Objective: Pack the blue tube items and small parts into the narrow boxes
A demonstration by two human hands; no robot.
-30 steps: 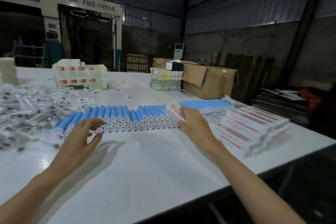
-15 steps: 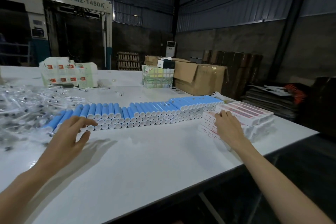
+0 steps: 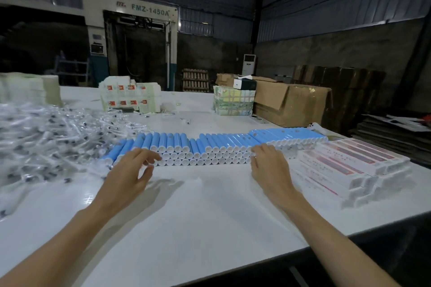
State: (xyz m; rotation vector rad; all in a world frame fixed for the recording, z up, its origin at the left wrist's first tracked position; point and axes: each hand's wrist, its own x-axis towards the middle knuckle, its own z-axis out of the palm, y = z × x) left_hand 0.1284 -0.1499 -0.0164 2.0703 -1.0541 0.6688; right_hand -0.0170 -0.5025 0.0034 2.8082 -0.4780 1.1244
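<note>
A long stacked row of blue tubes (image 3: 210,144) with white caps runs across the white table (image 3: 198,205). My left hand (image 3: 133,170) hovers at the row's left end, fingers spread and loosely curved, holding nothing. My right hand (image 3: 268,165) reaches the caps near the row's right part with its fingertips; it holds nothing. A stack of narrow white boxes with red print (image 3: 349,170) lies right of that hand. A heap of small parts in clear plastic sleeves (image 3: 46,137) covers the table's left side.
At the back of the table stand white packs with red labels (image 3: 130,95), a green-white bundle (image 3: 233,102) and an open cardboard carton (image 3: 291,105). The table's front edge runs diagonally at the lower right. A large machine stands behind.
My right hand left the box stack and moved left to the tube caps, with the box it held a second ago gone from it. The left hand stayed at the row's left end.
</note>
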